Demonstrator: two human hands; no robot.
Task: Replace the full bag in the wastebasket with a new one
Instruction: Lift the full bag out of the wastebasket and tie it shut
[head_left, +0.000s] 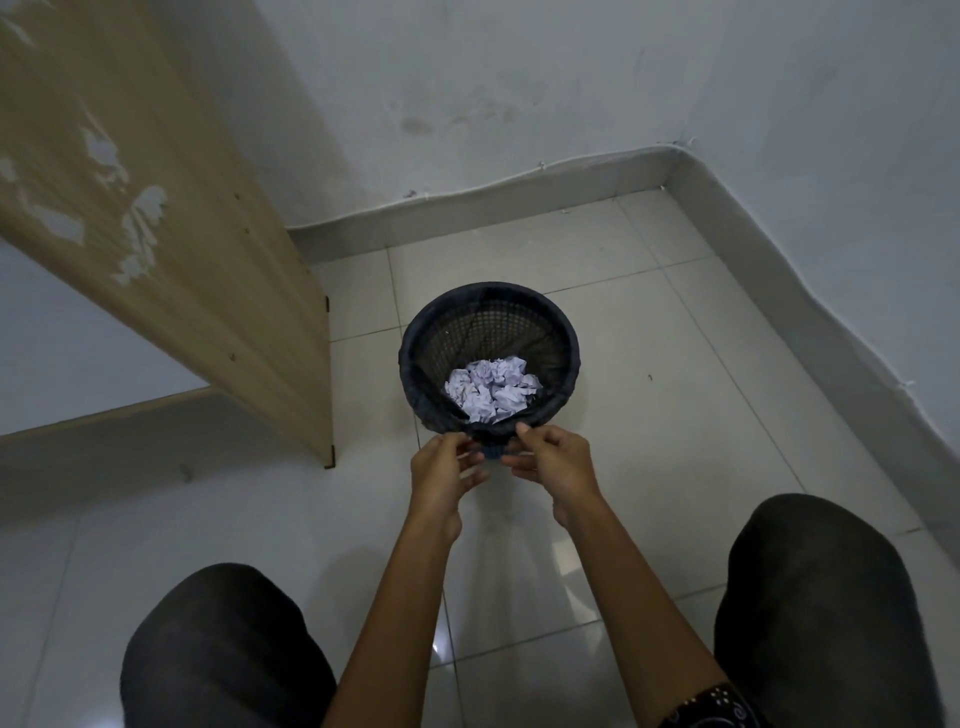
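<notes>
Left hand (441, 475), right hand (556, 462) pinching bag (493, 451), wastebasket (467, 338) rim

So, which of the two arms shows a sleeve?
The right arm: a dark patterned sleeve covers it at the bottom edge. The left arm is bare wherever it shows.

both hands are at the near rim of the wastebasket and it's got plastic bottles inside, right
Not bottles: the head view shows crumpled white paper in the wastebasket. The left hand and right hand are at its near rim, as you said, pinching the bag's edge.
</notes>
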